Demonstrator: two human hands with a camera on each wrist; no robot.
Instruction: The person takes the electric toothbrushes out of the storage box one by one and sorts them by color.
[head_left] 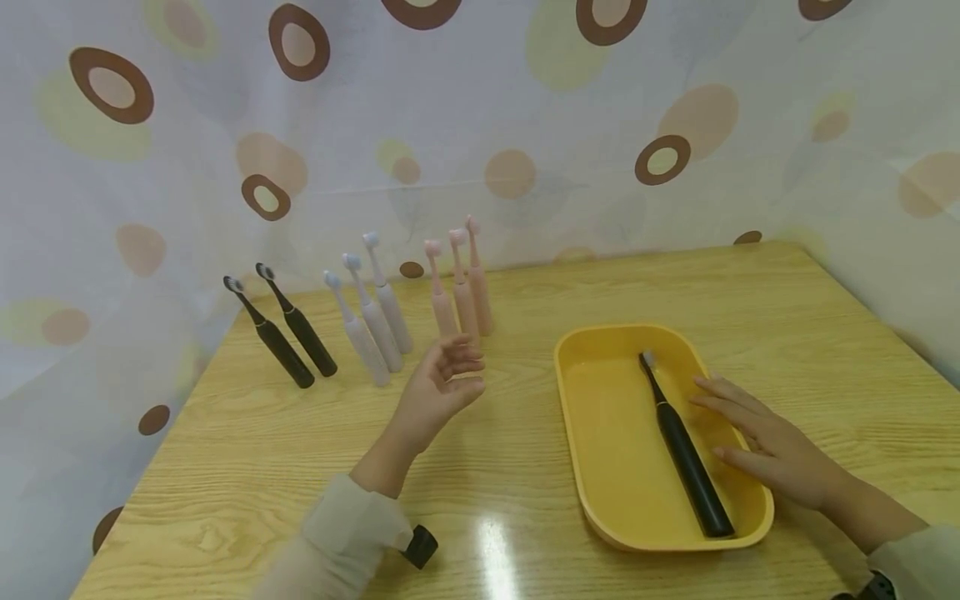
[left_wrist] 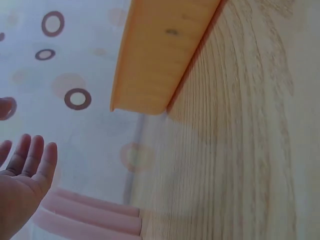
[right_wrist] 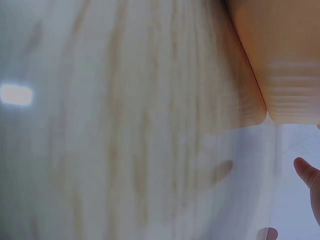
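Observation:
My left hand [head_left: 438,385] hovers in front of three pink electric toothbrushes [head_left: 480,292], its fingers loosely bent and holding nothing. In the left wrist view that hand [left_wrist: 25,187] shows beside the pink handles [left_wrist: 90,215]. On the right, my right hand [head_left: 783,450] is at the right rim of a yellow tray [head_left: 603,433], with relaxed fingers reaching over the edge. Inside the tray a black electric toothbrush [head_left: 688,462] lies at a slant, its head toward the back. Only fingertips [right_wrist: 310,180] of the right hand appear in the right wrist view.
Three white electric toothbrushes [head_left: 378,325] are lined up left of the pink ones. Farther left are two black toothbrushes [head_left: 277,350]. A patterned curtain [head_left: 465,108] hangs along the back of the wooden table [head_left: 247,492].

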